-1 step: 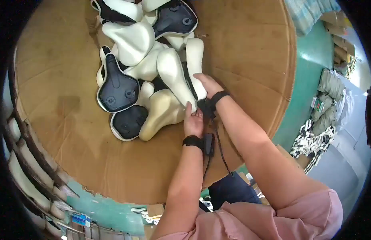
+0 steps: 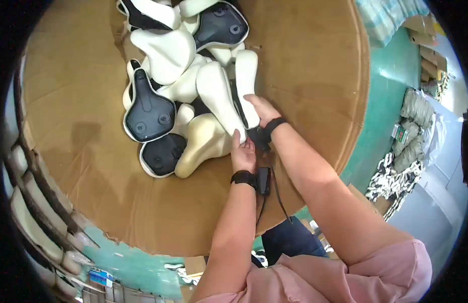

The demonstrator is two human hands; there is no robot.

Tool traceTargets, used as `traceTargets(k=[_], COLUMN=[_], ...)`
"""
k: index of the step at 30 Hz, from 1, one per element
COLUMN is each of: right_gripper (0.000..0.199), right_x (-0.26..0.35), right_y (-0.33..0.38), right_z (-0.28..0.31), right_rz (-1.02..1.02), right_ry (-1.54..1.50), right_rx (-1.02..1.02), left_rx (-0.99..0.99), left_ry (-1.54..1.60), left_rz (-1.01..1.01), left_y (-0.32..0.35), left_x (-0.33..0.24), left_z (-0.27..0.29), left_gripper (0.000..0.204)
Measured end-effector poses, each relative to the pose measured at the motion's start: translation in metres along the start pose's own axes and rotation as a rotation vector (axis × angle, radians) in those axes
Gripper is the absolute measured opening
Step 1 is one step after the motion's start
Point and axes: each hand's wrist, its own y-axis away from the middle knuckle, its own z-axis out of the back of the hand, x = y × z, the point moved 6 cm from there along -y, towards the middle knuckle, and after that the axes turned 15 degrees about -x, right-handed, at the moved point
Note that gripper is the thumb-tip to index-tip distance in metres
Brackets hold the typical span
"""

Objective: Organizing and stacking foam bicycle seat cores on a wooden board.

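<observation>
At the lower left, a blue package (image 2: 100, 276) bears print too small to read; a green-and-red label (image 2: 399, 133) on grey sacks (image 2: 409, 146) at the right is equally illegible. Near the frame's centre, the left hand (image 2: 243, 155) has its grip narrow on the tapered end of the left white saddle (image 2: 213, 88), smooth and rounded. The right hand's (image 2: 264, 110) grip holds the right white saddle (image 2: 246, 70) beside it, black showing between them. Both lie on the cardboard-covered bench (image 2: 309, 96), near a yellowed saddle (image 2: 202, 144).
</observation>
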Motion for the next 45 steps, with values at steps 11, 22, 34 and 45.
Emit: traceTargets(k=[11, 22, 34, 45], right_gripper=[0.07, 0.077, 0.069, 0.085], right_x=[0.122, 0.273, 0.293, 0.265], right_y=[0.215, 0.522, 0.62, 0.766], right_z=[0.068, 0.083, -0.018, -0.281], right_rz=[0.823, 1.714, 1.783, 2.081], right_ry=[0.318, 0.494, 0.465, 0.993], right_rx=[-0.306, -0.137, 0.401, 0.692], left_rx=[0.129, 0.332, -0.023, -0.224], left_ry=[0.008, -0.201, 0.046, -0.372], left_rz=[-0.169, -1.031, -2.002, -2.118], left_y=[0.174, 0.563, 0.851, 0.912], left_x=[-0.059, -0.212, -0.382, -0.648], left_z=[-0.013, 0.095, 0.341, 0.233], left_gripper=[0.035, 0.039, 0.041, 0.038])
